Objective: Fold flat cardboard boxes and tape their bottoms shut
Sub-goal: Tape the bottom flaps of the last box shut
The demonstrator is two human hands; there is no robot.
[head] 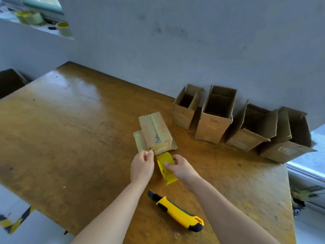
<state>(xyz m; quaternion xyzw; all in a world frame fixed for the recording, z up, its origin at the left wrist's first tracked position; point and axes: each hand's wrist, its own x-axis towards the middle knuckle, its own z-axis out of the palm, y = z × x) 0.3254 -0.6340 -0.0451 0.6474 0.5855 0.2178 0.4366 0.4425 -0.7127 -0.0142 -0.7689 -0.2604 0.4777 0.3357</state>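
One box (155,133) lies mid-tabletop (70,124), taped seam up. The left hand (142,166) pinches its near corner; the right hand (181,169) grips the single yellow tape roll (166,170) at the box's 6 o'clock. Four open boxes (216,115) line the wall around 2 o'clock. One utility knife (175,211) lies at 6 o'clock, untouched.

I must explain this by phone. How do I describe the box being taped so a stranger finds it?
On the wooden table, four open boxes stand in a row by the wall. The box lies before that row, held by the left hand, beside the yellow tape roll in the right hand. Only it has its closed side up, taped along the seam.
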